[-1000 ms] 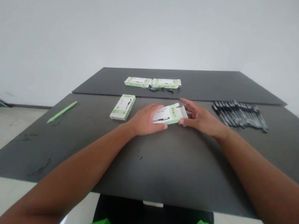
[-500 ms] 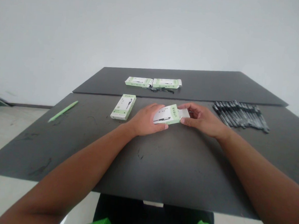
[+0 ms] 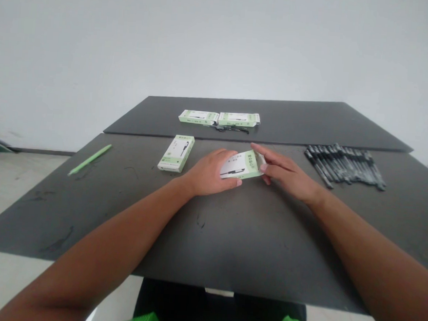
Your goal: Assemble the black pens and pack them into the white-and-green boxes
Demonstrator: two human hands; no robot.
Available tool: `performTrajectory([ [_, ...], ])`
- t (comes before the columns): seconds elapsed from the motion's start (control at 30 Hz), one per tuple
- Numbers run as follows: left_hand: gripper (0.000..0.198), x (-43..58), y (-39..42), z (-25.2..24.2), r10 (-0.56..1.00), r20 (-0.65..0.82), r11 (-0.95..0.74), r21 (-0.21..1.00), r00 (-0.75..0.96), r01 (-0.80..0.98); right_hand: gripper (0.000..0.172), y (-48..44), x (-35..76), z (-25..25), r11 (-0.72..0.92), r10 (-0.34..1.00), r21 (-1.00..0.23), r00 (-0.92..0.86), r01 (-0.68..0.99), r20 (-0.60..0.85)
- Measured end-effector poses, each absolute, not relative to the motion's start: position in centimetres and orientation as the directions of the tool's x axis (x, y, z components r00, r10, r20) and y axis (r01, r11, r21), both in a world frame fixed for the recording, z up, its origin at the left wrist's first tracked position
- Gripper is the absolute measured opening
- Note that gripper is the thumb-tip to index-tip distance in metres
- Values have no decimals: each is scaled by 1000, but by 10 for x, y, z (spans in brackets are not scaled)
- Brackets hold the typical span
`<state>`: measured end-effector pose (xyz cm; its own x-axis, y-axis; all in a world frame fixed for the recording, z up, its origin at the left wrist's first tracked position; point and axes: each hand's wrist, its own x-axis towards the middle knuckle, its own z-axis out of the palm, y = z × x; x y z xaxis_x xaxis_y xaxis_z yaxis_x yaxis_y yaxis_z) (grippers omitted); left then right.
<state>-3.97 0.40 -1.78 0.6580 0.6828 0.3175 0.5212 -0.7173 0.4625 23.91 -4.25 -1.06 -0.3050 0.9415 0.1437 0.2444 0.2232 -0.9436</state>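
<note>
Just above the dark table, a small white and light-green pen box (image 3: pixel 240 165) with a pen printed on it lies tilted between my hands. My left hand (image 3: pixel 213 172) is closed round its left end, thumb along the near edge. At the right end, my right hand (image 3: pixel 284 171) has its thumb and fingers on the end flap (image 3: pixel 260 160), which is bent up against the opening. What the box holds is hidden. To the left, a second pen box (image 3: pixel 177 153) lies flat and closed on the table.
On the right lies a row of several black-capped pens (image 3: pixel 343 164). Two more pen boxes (image 3: pixel 198 117) lie at the back, with a few dark pen-like pieces (image 3: pixel 233 129) before them. A green pen-shaped tool (image 3: pixel 90 159) rests at the left. A seam crosses the dark tabletop (image 3: pixel 224 229).
The end flap, sticking out to the right before, is now folded up toward the box opening. My right hand's fingers have shifted with it; my left hand stays still.
</note>
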Motion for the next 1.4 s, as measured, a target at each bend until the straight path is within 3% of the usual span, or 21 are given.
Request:
performTrajectory([
  [0.17,82,-38,3,-17,677,339,-721,484,653,496,82,-43,237,-11,209,955,-946,-260,247,143],
  [0.37,81,-38,2,-17,678,342,-721,485,650,496,76,-39,232,-23,114,974,-990,-207,82,95],
  [0.57,82,-37,2,-17,669,377,-730,493,640,472,80,-43,216,-20,59,987,-991,-141,-117,75],
  [0.73,79,-36,2,-16,679,377,-722,502,630,477,67,-46,209,-10,56,998,-968,17,-243,54],
  [1.03,79,-35,2,-18,689,351,-713,487,634,504,36,-38,212,-21,65,998,-994,-7,-85,66],
  [1.4,80,-35,1,-19,696,346,-708,477,629,521,47,-41,210,-16,-12,1000,-984,4,-178,-13],
])
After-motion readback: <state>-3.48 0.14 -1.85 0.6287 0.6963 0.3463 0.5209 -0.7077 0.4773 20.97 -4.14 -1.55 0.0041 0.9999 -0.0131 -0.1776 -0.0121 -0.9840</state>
